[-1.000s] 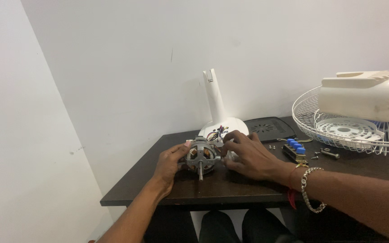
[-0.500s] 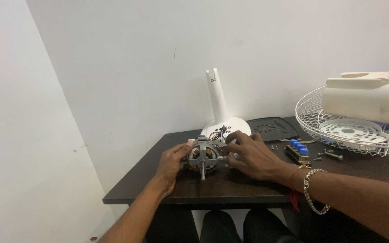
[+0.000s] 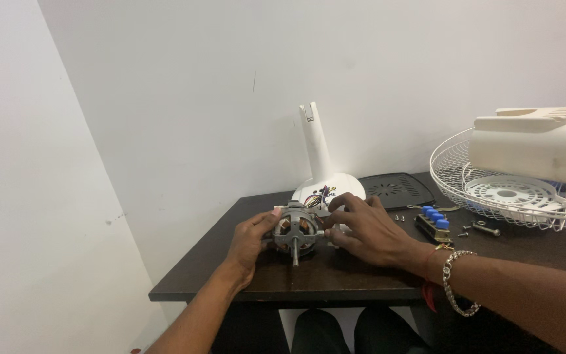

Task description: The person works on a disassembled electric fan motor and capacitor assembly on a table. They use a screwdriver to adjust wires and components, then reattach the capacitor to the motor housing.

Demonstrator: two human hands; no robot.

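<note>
Grey metal shows between the fingers: the left hand grips the near left side of a small fan motor, its shaft pointing toward the counter's near edge. The right hand lies curled against the motor's right side. Behind stands a white fan stand. Farther right sit a blue-buttoned switch block, loose screws and a wire fan guard on the dark counter.

One small multicoloured printed label sits on the white plastic fan base; no packages, signs or screens anywhere.
</note>
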